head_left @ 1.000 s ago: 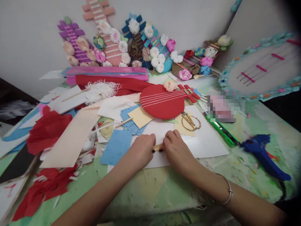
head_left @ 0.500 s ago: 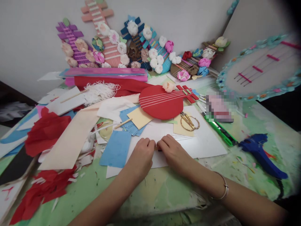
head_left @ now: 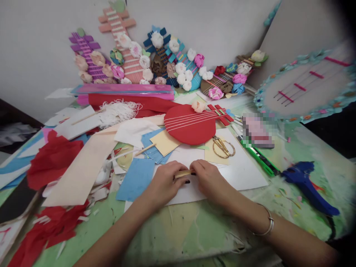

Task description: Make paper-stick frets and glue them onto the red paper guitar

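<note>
My left hand (head_left: pixel 165 182) and my right hand (head_left: pixel 210 178) meet over a white sheet (head_left: pixel 244 168) near the table's front. Both pinch a small rolled tan paper strip (head_left: pixel 183 173) between them, each gripping one end. Just beyond the hands lie gold scissors (head_left: pixel 223 146) and a red paper guitar (head_left: pixel 191 123) with white strings. A blue paper piece (head_left: pixel 137 177) lies left of my left hand.
Red tissue (head_left: pixel 52 159), a cream paper band (head_left: pixel 83 168) and scraps cover the left side. A green utility knife (head_left: pixel 258 157) and a blue glue gun (head_left: pixel 307 185) lie to the right. Finished flower-decorated paper guitars (head_left: pixel 133 55) lean on the wall. A round teal-edged board (head_left: pixel 308 83) stands at the right.
The hands have kept working the tan roll in place; it showed, was hidden between the fingers, and now shows again. The view has shifted slightly.
</note>
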The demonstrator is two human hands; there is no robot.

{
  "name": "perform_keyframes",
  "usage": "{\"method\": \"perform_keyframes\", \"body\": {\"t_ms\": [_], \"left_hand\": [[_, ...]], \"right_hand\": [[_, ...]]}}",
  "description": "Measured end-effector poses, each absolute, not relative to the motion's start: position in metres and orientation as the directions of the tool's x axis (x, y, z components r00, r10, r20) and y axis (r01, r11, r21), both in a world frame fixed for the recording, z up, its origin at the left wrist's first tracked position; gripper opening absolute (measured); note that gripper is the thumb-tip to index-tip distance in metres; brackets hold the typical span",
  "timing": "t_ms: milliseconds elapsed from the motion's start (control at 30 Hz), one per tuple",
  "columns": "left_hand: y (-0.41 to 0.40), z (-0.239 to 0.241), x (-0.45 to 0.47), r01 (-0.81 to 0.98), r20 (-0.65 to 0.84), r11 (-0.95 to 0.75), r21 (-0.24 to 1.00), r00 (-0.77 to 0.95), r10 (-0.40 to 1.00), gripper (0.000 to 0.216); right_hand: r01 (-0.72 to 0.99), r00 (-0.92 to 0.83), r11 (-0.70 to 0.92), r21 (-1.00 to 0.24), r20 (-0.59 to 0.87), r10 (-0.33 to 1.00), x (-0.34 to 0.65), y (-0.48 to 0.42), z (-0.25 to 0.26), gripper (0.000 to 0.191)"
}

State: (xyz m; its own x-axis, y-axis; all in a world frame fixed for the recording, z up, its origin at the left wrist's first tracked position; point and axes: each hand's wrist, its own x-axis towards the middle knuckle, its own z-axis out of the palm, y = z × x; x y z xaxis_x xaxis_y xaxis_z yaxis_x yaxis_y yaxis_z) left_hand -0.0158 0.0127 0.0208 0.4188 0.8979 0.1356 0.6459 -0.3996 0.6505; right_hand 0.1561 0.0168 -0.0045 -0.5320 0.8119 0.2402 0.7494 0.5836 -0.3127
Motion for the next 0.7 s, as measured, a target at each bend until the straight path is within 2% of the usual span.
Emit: {"method": "perform_keyframes", "body": {"t_ms": [167, 333, 400, 567, 700], "left_hand": [[0.013, 0.020, -0.018, 0.623, 0.126, -0.332, 0.708, 0.350, 0.928, 0.008], [0.008, 0.011, -0.017, 0.600, 0.354, -0.535, 0.595, 0.402, 0.844, 0.010], [0.006, 0.010, -0.018, 0.614, 0.385, -0.539, 0.577, 0.378, 0.842, 0.009], [0.006, 0.011, -0.019, 0.621, 0.358, -0.468, 0.629, 0.302, 0.883, 0.007], [0.003, 0.007, -0.019, 0.623, 0.435, -0.564, 0.542, 0.366, 0.823, 0.009]], "right_hand": [[0.729, -0.486, 0.485, -0.483, 0.134, 0.863, 0.162, 0.019, 0.000, 0.031], [0.713, -0.448, 0.418, -0.563, 0.093, 0.889, 0.164, 0.021, 0.009, 0.026], [0.704, -0.436, 0.403, -0.585, 0.093, 0.895, 0.164, 0.021, 0.010, 0.025], [0.695, -0.425, 0.423, -0.582, 0.141, 0.894, 0.165, 0.019, 0.011, 0.027], [0.688, -0.423, 0.424, -0.589, 0.149, 0.894, 0.164, 0.019, 0.012, 0.027]]}}
